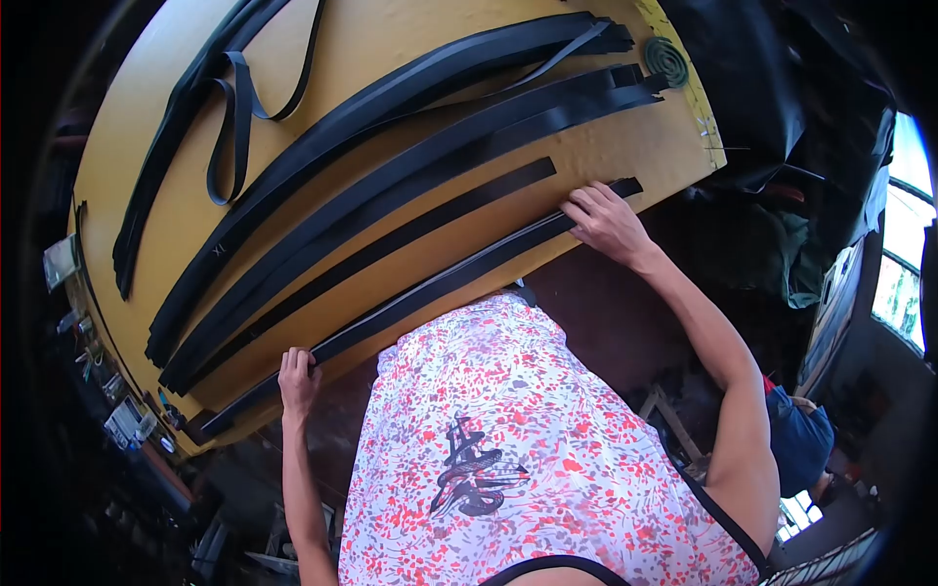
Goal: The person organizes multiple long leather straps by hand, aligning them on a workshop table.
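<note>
A long, narrow black strip [440, 283] lies along the near edge of the yellow tabletop [381, 44], with what looks like a second layer along its upper side. My left hand [298, 379] is closed on it toward its left end, fingers curled over. My right hand [608, 217] pinches it near the right end, which sticks out past the fingers. Just beyond lies a single flat black strip [469, 203], touched by neither hand. The strip between my hands runs fairly straight.
Farther back lie curved bundles of black strips [391, 181], a loosely looped black strap [241, 88] and a green coil [667, 62] at the right edge. Small tools and items [127, 420] sit beyond the table's left end. Another person [799, 439] is behind at right.
</note>
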The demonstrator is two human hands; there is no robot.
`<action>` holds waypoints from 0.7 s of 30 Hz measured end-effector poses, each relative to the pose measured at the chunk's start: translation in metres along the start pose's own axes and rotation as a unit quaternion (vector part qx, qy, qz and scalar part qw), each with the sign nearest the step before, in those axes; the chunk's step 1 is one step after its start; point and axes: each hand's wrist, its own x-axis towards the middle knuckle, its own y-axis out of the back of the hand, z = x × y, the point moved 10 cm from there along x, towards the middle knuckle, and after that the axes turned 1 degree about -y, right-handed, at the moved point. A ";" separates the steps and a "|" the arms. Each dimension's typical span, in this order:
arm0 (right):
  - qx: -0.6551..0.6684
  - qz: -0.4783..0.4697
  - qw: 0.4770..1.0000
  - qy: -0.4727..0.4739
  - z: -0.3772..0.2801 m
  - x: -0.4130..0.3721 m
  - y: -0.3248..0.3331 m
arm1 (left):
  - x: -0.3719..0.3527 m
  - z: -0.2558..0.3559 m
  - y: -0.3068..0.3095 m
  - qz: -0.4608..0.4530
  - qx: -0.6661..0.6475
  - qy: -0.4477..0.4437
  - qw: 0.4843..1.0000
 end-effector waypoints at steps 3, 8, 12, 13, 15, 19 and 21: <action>0.068 -0.005 0.997 -0.048 0.009 -0.004 -0.005 | 0.002 0.000 0.000 -0.017 0.004 0.010 1.000; 0.042 0.033 0.999 -0.004 -0.003 -0.002 0.012 | 0.002 0.002 -0.005 -0.017 0.009 0.021 1.000; 0.117 0.042 0.992 -0.015 -0.015 0.002 0.010 | 0.011 0.030 0.004 0.012 0.025 0.005 1.000; 0.125 0.037 0.991 -0.014 -0.018 0.004 0.007 | 0.015 0.042 0.009 0.028 0.022 -0.001 0.999; 0.139 0.031 0.990 0.000 -0.023 0.007 0.004 | 0.022 0.058 0.008 0.049 0.014 -0.027 0.998; 0.162 0.025 0.986 0.041 -0.039 0.012 0.006 | 0.024 0.059 -0.012 0.056 0.020 -0.040 0.997; 0.194 0.049 0.977 0.068 -0.053 0.020 0.017 | 0.031 0.072 0.007 0.057 0.011 -0.043 0.997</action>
